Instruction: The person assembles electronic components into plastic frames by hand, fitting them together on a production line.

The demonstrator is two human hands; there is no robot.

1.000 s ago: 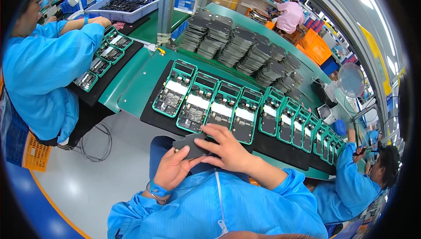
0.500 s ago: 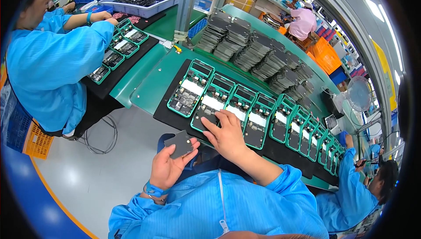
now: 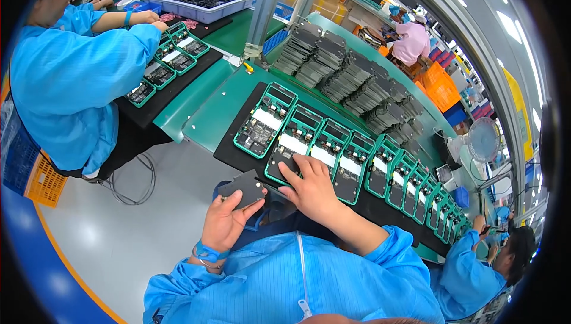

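Observation:
A thin dark grey plate [image 3: 242, 190] with a small pale dot near one corner is pinched in my left hand [image 3: 225, 224], held off the near edge of the bench. There may be more than one layer in it; I cannot tell. My right hand [image 3: 312, 190] lies with fingers stretched out over the second green-framed circuit assembly [image 3: 295, 144] from the left. Its fingertips touch a dark plate [image 3: 282, 158] in the lower part of that frame. To the left, another green-framed assembly [image 3: 262, 127] shows bare circuit parts below its white strip.
More green-framed assemblies [image 3: 354, 166] run rightward along a black mat [image 3: 238, 139]. Behind them stand stacks of dark plates [image 3: 351, 77]. Co-workers in blue sit at left [image 3: 71, 86] and right [image 3: 476, 270]. A metal post [image 3: 262, 17] rises at the back.
My left hand has tilted the plate slightly and moved it a little left. My right hand keeps its place on the second assembly. The whole view has shifted slightly.

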